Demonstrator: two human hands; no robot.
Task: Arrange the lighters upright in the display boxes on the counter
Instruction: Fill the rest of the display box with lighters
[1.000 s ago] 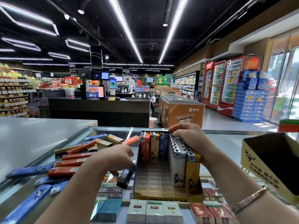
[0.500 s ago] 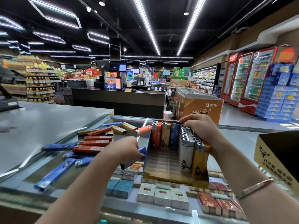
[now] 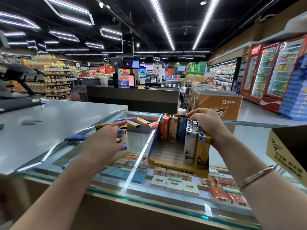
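Observation:
An open yellow display box (image 3: 179, 170) stands on the glass counter (image 3: 259, 138). A few orange, gold and blue lighters (image 3: 172, 128) stand upright along its back. Two full rows of upright lighters (image 3: 191, 135) fill its right side, and the middle slots are bare. My right hand (image 3: 206, 123) lies curled over the tops of those rows, fingertips at the box's far rim. Loose lighters (image 3: 141, 121) lie flat on the glass left of the box. My left hand (image 3: 106, 141) is over them, closed around a blurred bundle of lighters with coloured ends showing at the fingertips.
A second yellow display box (image 3: 289, 146) sits at the right edge. A blue lighter (image 3: 74, 138) lies on the grey countertop (image 3: 49, 123). Cigarette packs (image 3: 174, 181) lie under the glass. An orange freezer chest (image 3: 216, 98) stands behind the counter.
My left hand moved away from the box's left side, with a dark blue lighter, out to the loose lighters. My right hand stayed on the upright rows. The view swung left.

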